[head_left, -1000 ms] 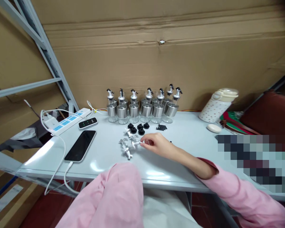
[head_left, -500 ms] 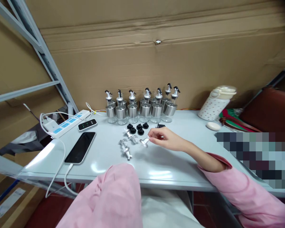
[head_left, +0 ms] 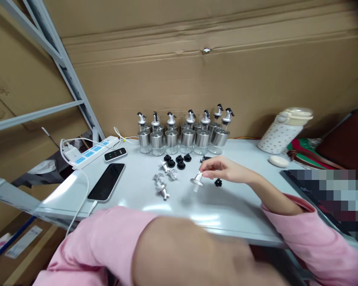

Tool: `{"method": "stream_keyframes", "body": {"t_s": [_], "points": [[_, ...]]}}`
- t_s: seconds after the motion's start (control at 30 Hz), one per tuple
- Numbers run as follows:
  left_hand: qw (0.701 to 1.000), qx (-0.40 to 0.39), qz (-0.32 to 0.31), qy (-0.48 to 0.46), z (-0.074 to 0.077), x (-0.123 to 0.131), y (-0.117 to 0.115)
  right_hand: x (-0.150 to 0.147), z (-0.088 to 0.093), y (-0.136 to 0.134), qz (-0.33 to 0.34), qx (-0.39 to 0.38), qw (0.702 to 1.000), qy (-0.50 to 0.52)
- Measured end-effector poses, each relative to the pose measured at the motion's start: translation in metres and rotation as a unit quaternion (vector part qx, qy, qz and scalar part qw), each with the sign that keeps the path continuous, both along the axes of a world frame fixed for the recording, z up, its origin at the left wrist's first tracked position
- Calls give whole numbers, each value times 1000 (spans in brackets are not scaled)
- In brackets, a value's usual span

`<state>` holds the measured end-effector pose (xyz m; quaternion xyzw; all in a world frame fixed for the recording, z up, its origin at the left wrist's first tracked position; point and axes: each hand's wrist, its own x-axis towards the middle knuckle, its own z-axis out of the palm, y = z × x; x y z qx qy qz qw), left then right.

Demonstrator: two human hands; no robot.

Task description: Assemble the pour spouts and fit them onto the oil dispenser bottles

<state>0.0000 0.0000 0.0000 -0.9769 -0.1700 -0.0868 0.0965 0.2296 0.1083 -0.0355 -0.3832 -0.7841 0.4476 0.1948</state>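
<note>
My right hand (head_left: 222, 169) pinches a silver pourer spout (head_left: 197, 182) by its narrow top, holding it above the table with its stem pointing down. My left hand (head_left: 226, 258) is a blur across the bottom of the view, in front of the table edge; its fingers cannot be made out. Left of the held spout lie several loose silver pourer spouts (head_left: 162, 189). Behind those sits a cluster of black ribbed stoppers (head_left: 181, 164). Small black pieces (head_left: 218, 182) lie below my right palm, and more dark pieces are partly hidden behind its fingers.
Glass oil bottles (head_left: 187, 138) with steel bands and pourer tops stand in rows along the cardboard wall (head_left: 173, 75). A phone (head_left: 107, 182), a small black device (head_left: 115, 154) and a power strip (head_left: 92, 153) are left. A dotted flask (head_left: 282, 133) and a white oval object (head_left: 278, 161) are right.
My left hand has swung into view at the bottom, blurred. My right hand has moved a little right with the spout, which now hangs stem down. The view has shifted slightly.
</note>
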Motion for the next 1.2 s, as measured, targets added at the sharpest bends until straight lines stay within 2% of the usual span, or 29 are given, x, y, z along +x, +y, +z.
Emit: {"method": "stream_keyframes", "body": {"t_s": [0.03, 0.07, 0.1, 0.17, 0.3, 0.4, 0.53, 0.73, 0.93, 1.2], "points": [[1000, -2, -2, 3, 2, 4, 9, 2, 1, 1, 3, -7, 1000, -4], [999, 7, 43, 5, 2, 7, 18, 5, 2, 2, 8, -13, 1000, -10], [996, 27, 87, 5, -1, 11, 27, 7, 3, 2, 12, -20, 1000, -15], [991, 56, 120, 6, -12, 17, 45, 10, 4, 3, 19, -32, 999, -21], [991, 101, 78, -38, -45, 29, 77, 12, 4, 3, 17, -35, 999, -21], [987, 127, 34, -89, -62, 34, 93, 11, 5, 3, -1, -16, 1000, -23], [979, 157, -7, -131, -73, 34, 99, 12, 9, 2, -1, -12, 999, -41], [959, 186, -41, -212, -78, 27, 103, 35, 7, 14, -35, 37, 989, -135], [971, 169, -41, -164, -83, 24, 111, 55, -9, 29, -2, 7, 980, -198], [957, 189, -73, -207, -87, 28, 110, 58, -20, 36, 9, -17, 981, -194]]}}
